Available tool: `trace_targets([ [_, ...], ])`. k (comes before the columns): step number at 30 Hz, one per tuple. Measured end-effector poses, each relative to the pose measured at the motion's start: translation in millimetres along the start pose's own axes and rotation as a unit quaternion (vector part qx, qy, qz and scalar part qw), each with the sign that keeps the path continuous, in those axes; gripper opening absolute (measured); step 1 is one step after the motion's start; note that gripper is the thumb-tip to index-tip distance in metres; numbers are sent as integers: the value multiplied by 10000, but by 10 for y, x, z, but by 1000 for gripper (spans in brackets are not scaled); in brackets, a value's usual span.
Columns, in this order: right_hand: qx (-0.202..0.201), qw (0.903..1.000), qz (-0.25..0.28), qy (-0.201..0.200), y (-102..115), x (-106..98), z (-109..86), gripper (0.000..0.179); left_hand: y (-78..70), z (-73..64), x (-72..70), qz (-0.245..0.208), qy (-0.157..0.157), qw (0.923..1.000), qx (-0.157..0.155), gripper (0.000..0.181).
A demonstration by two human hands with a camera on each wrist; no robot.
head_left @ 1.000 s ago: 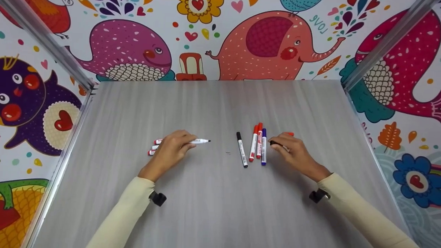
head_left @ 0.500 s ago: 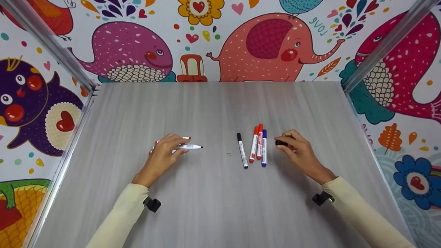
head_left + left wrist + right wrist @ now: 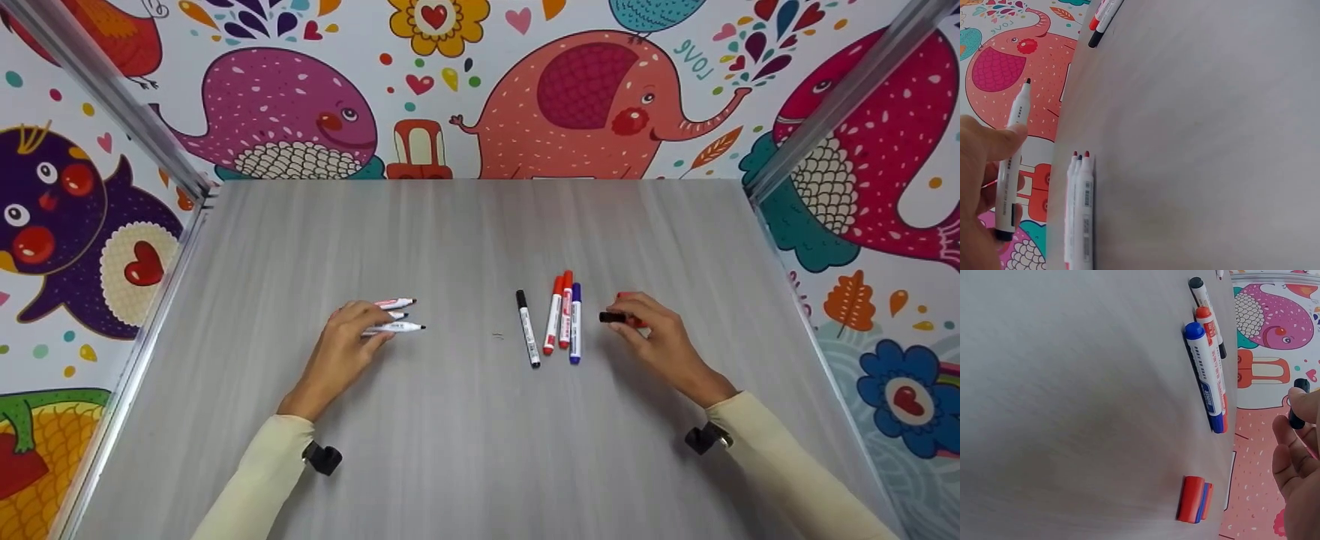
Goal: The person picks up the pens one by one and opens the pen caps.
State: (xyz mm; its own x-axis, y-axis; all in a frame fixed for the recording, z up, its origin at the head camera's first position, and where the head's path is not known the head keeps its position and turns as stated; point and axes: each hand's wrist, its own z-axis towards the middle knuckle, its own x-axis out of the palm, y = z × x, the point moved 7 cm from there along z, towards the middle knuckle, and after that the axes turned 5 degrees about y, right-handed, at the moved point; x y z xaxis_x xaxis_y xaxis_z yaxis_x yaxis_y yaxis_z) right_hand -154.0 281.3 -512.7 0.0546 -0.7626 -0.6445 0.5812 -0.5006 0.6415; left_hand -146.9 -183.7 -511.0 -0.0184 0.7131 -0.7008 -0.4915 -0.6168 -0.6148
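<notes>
My left hand (image 3: 341, 349) pinches a white marker (image 3: 1012, 163) with a bare black tip and a black end. Below it in the left wrist view, several uncapped markers (image 3: 1085, 219) lie side by side on the table, two tips red and one dark. Between thumb and fingers, my right hand (image 3: 660, 345) holds a black marker cap (image 3: 1298, 405). Loose red and blue caps (image 3: 1192, 499) lie together on the table near that hand, mostly hidden by it in the head view.
Capped markers lie mid-table: one black (image 3: 528, 328), two red (image 3: 566, 311) and one blue (image 3: 575, 326). Small dark marks (image 3: 497, 335) show on the grey table (image 3: 465, 435). Cartoon-patterned panels and metal posts (image 3: 840, 105) bound its back and sides.
My left hand has moved left and toward me, bringing its marker beside the uncapped ones, whose tips now show. My right hand has shifted slightly right and toward me with the black cap.
</notes>
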Motion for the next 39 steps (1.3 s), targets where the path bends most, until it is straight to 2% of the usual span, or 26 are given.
trace_targets([
  [5,-73,9999,124,-9,-15,0,-38,36,72,-85,6,21,-129,9999,-27,23],
  [12,-113,9997,174,-151,-51,18,-88,41,157,-175,6,62,-305,9995,-77,26],
  [25,-102,9997,188,-154,-150,20,-186,37,267,-271,38,93,-306,9989,-349,28],
  [30,94,9998,168,-105,-212,17,-218,38,299,-295,56,66,-288,9984,-486,26],
  [39,453,9990,-42,-40,-345,8,-292,34,352,-337,60,143,-501,9977,-440,27],
])
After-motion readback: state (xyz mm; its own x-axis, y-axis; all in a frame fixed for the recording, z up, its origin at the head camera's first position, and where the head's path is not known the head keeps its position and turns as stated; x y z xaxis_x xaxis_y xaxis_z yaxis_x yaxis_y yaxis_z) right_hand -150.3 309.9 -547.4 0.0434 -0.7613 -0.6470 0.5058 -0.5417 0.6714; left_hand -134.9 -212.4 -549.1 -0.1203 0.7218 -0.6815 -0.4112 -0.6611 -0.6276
